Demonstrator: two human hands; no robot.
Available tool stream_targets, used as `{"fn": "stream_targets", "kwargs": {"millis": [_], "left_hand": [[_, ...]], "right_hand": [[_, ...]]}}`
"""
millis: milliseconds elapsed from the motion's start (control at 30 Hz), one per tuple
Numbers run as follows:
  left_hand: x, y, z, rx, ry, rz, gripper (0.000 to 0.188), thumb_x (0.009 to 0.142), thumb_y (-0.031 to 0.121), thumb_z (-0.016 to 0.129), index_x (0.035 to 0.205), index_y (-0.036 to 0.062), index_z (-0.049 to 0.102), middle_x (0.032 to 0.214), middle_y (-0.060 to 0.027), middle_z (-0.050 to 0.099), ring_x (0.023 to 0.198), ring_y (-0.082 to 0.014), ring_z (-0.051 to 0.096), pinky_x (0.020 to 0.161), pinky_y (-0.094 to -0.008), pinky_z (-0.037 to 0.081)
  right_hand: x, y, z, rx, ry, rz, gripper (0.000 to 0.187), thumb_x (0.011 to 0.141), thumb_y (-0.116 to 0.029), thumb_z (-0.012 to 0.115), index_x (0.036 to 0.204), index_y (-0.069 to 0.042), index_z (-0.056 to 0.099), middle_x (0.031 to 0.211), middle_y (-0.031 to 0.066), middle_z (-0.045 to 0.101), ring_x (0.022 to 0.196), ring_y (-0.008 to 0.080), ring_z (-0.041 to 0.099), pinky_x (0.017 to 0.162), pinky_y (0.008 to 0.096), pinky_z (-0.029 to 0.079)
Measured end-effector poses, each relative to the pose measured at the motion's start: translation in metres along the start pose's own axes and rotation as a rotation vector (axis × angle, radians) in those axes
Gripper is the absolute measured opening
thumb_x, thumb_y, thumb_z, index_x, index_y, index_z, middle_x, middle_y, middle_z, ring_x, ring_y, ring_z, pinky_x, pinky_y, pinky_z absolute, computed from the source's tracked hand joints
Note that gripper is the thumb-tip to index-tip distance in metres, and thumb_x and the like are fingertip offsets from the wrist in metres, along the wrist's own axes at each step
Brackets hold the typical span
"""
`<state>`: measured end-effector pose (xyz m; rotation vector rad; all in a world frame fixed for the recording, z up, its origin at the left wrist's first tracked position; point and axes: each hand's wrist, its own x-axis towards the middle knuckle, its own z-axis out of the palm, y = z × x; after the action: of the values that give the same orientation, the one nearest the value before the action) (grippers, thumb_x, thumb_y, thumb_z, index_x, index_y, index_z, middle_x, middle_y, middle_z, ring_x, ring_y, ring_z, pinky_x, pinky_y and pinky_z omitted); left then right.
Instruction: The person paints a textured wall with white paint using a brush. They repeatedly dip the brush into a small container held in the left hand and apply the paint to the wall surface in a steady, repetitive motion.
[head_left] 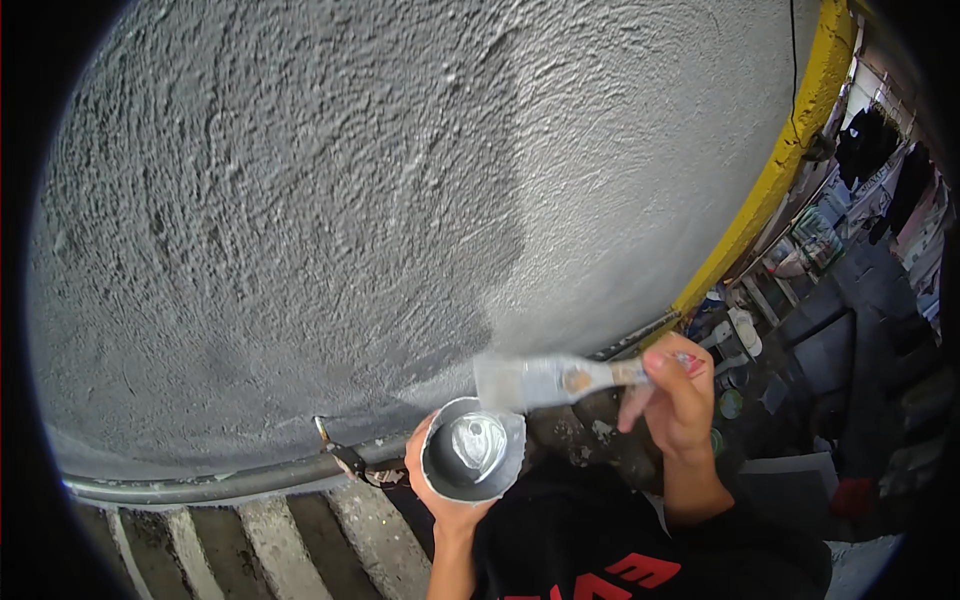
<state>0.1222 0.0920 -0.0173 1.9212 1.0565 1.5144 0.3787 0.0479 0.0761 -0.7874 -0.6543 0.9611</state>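
My left hand (432, 487) grips a round metal can (473, 449) from below; pale grey paint shines inside it. My right hand (678, 397) holds a flat paintbrush (545, 380) by its handle, level, with the grey-coated bristles pointing left just above the can's rim. Both are held close to a rough textured wall (330, 200) painted grey. The wall's left part is darker and its right part lighter.
A yellow band (790, 150) edges the wall at the right. A grey pipe (230, 483) runs along the wall's base, above striped ground (270, 545). Far below at the right lie cluttered objects, hanging clothes (880, 160) and a dark floor.
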Motion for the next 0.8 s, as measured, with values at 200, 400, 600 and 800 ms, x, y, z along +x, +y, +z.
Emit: {"fn": "stream_targets", "kwargs": {"millis": [200, 400, 600, 800], "left_hand": [[-0.002, -0.022, 0.016, 0.132, -0.017, 0.110, 0.097, 0.059, 0.026, 0.097, 0.138, 0.0005, 0.045, 0.132, -0.0179, 0.059, 0.122, -0.0341, 0.059, 0.108, -0.0474, 0.044], [0.001, -0.017, 0.024, 0.155, -0.020, 0.140, 0.083, 0.063, 0.022, 0.093, 0.131, 0.0006, 0.051, 0.125, -0.0199, 0.065, 0.118, -0.0399, 0.062, 0.103, -0.0501, 0.048], [0.000, -0.021, 0.019, 0.250, -0.070, 0.146, 0.084, 0.061, 0.024, 0.094, 0.130, 0.0011, 0.051, 0.123, -0.0193, 0.066, 0.115, -0.0407, 0.063, 0.102, -0.0514, 0.048], [0.000, -0.025, 0.019, 0.256, -0.099, 0.190, 0.083, 0.061, 0.025, 0.093, 0.129, 0.0010, 0.052, 0.122, -0.0191, 0.066, 0.114, -0.0400, 0.064, 0.101, -0.0522, 0.049]], "right_hand": [[-0.017, -0.025, 0.006, -0.354, -0.084, 0.082, 0.015, 0.096, -0.005, 0.063, 0.084, 0.004, 0.064, 0.057, 0.0142, 0.064, 0.044, 0.0185, 0.062, 0.045, 0.0299, 0.050], [-0.008, 0.011, 0.020, -0.773, -0.210, 0.004, 0.012, 0.089, -0.008, 0.075, 0.082, -0.001, 0.069, 0.057, 0.0077, 0.064, 0.048, 0.0128, 0.063, 0.047, 0.0288, 0.047], [0.004, 0.019, 0.018, -1.106, -0.418, -0.184, 0.011, 0.086, -0.011, 0.078, 0.088, -0.001, 0.073, 0.072, 0.0113, 0.071, 0.061, 0.0180, 0.070, 0.057, 0.0271, 0.051], [0.007, -0.001, 0.014, -1.297, -0.580, -0.165, 0.014, 0.086, -0.016, 0.077, 0.097, -0.008, 0.075, 0.083, 0.0088, 0.070, 0.064, 0.0264, 0.067, 0.057, 0.0357, 0.051]]}}
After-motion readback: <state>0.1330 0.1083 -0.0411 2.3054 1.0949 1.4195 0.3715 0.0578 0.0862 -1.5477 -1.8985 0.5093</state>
